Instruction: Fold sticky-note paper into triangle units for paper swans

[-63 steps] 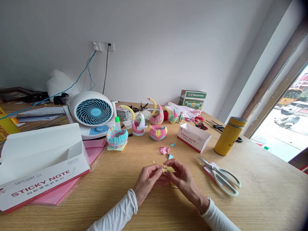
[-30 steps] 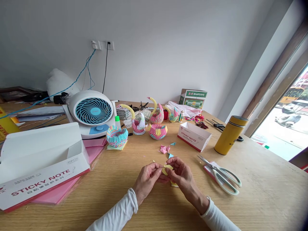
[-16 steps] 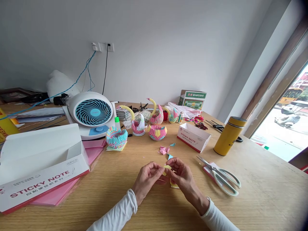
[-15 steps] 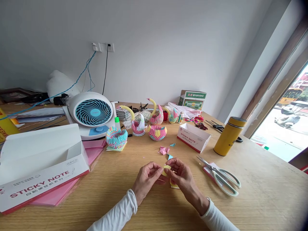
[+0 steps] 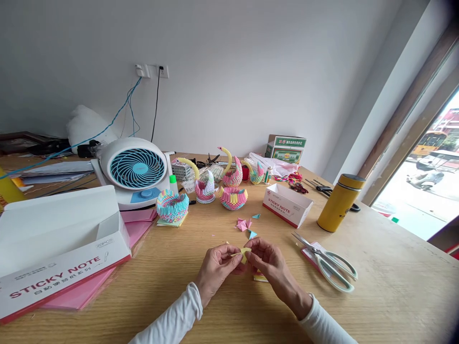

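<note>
Pinching a small folded yellow paper piece (image 5: 244, 252) between the fingertips of both hands, just above the wooden table (image 5: 387, 286) near its front edge. Left hand (image 5: 215, 270) curled, thumb and forefinger closed on the left end of the piece; right hand (image 5: 272, 267) likewise closed on its right end, fingertips of the two hands almost touching. Lying flat under the right hand, a yellow paper sheet (image 5: 258, 277), only an edge showing. Just beyond the hands, a small blue triangle (image 5: 252, 234) and a cluster of pink folded pieces (image 5: 243, 223). To the right, light-handled scissors (image 5: 328, 262) resting on a pink pad, blades pointing left; farther back, an upright yellow flask (image 5: 340, 202). Near the middle, an open sticky note box (image 5: 287, 205); behind it, several paper swans (image 5: 229, 177) and a round folded-paper basket (image 5: 172, 205). At left, a large sticky note carton (image 5: 60, 253) over pink sheets, with a white desk fan (image 5: 132, 169) behind.
</note>
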`<state>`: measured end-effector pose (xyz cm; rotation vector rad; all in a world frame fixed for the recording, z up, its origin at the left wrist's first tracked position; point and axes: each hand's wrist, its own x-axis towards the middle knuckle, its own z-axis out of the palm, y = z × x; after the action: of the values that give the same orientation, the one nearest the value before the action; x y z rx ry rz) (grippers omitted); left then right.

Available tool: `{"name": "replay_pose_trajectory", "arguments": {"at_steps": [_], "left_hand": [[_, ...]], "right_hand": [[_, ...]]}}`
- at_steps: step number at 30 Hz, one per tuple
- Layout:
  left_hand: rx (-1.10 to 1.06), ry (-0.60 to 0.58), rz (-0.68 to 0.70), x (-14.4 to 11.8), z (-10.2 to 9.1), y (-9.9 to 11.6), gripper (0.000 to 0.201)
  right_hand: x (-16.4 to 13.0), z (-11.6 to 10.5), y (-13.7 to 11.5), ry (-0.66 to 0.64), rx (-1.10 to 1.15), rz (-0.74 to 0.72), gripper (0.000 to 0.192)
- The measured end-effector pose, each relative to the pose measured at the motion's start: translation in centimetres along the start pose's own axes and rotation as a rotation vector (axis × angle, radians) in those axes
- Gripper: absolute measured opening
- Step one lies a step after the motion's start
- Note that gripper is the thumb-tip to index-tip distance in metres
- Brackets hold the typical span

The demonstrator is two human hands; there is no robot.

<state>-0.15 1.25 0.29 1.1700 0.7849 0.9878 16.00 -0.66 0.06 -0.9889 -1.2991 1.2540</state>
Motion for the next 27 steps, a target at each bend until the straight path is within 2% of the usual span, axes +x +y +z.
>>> {"name": "replay_pose_trajectory", "arguments": {"at_steps": [6,11,15,20,27], "left_hand": [[0.008,-0.062,-0.023,-0.3,0.1,0.2,0.034],[-0.106,-0.110,-0.098,-0.5,0.1,0.8,0.033],[-0.153,-0.123,-0.141,-0.6,0.1,1.0,0.032],[-0.049,-0.051,-0.088,-0.4,0.0,0.7,0.035],[0.074,-0.036,0.026,-0.1,0.0,0.5,0.033]], "right_hand": [[-0.3,0.1,-0.6,-0.014,0.057,0.005,0.025],[-0.4,0.0,-1.6,-0.048,-0.017,0.003,0.024],[-0.3,-0.2,-1.3,-0.092,-0.087,-0.038,0.025],[0.0,-0.4,-0.7,-0.082,0.004,0.012,0.036],[-0.3,-0.3,-1.9,-0.052,0.009,0.061,0.040]]}}
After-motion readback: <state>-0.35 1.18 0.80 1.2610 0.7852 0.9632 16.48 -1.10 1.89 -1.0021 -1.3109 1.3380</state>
